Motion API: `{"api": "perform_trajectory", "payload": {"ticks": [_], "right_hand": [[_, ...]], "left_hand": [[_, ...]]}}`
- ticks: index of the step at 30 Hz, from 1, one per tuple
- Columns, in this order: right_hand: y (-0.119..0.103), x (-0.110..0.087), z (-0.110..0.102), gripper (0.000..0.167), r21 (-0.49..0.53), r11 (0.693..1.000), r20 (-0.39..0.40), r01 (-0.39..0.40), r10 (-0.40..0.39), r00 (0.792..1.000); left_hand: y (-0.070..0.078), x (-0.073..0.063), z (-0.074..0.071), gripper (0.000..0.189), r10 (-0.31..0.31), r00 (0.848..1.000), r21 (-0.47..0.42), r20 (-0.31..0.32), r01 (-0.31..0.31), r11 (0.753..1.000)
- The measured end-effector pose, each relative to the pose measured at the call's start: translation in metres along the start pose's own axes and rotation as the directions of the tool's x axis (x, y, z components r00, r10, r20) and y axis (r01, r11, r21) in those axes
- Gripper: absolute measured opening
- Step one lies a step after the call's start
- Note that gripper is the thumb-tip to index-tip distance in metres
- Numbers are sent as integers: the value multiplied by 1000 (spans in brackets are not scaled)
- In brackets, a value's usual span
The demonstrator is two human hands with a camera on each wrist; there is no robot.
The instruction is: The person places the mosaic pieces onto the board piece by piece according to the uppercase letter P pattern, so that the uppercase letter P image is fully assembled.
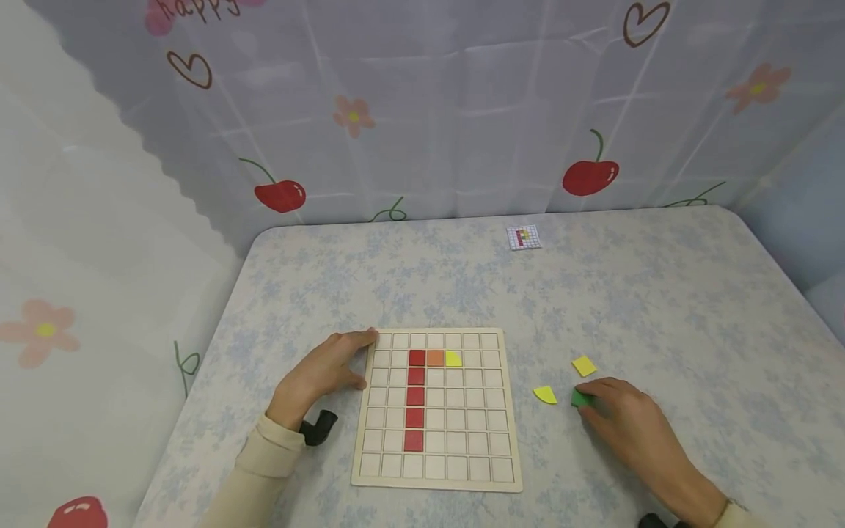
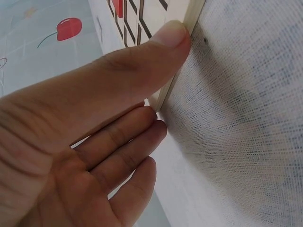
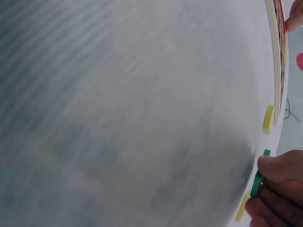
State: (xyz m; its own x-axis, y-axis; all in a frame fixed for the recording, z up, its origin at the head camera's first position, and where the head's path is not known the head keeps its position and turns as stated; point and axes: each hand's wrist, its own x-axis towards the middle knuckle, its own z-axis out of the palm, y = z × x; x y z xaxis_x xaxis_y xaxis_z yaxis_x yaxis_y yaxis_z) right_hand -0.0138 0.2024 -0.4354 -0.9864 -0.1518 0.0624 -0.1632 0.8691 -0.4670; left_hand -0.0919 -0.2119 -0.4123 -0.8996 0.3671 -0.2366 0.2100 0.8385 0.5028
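Observation:
A pale wooden grid board [image 1: 436, 484] lies before me, with several red square tiles [image 1: 415, 397] in one column. Along its second row, an orange square tile [image 1: 436, 358] and a yellow quarter-circle tile [image 1: 452, 358] follow the top red one. The thumb and a fingertip of my left hand [image 1: 322, 370] touch the board's left edge near its upper corner; the other fingers are loosely bent. Between thumb and fingers, my right hand [image 1: 630, 418] pinches a green tile [image 3: 257, 184], partly covered, to the right of the board.
Near the right hand lie a loose yellow quarter-circle tile [image 1: 545, 394] and a yellow square tile [image 1: 584, 366]. Toward the table's far edge is a small pattern card [image 1: 524, 237] printed with a coloured grid. A printed curtain [image 1: 455, 147] hangs behind the patterned tablecloth [image 1: 370, 279].

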Motion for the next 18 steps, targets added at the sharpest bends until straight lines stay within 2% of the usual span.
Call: {"api": "perform_trajectory", "payload": {"ticks": [3, 10, 18], "right_hand": [[-9, 3, 3, 27, 13, 1000, -10, 18, -18, 1000], [-39, 17, 12, 24, 40, 996, 15, 79, -80, 997], [-84, 37, 37, 24, 96, 986, 106, 135, -145, 984]], "left_hand": [[0, 0, 0, 82, 8, 1000, 11, -2, -8, 1000], [0, 1, 0, 82, 5, 1000, -25, 5, -5, 1000], [0, 1, 2, 82, 14, 1000, -27, 7, -14, 1000]]}}
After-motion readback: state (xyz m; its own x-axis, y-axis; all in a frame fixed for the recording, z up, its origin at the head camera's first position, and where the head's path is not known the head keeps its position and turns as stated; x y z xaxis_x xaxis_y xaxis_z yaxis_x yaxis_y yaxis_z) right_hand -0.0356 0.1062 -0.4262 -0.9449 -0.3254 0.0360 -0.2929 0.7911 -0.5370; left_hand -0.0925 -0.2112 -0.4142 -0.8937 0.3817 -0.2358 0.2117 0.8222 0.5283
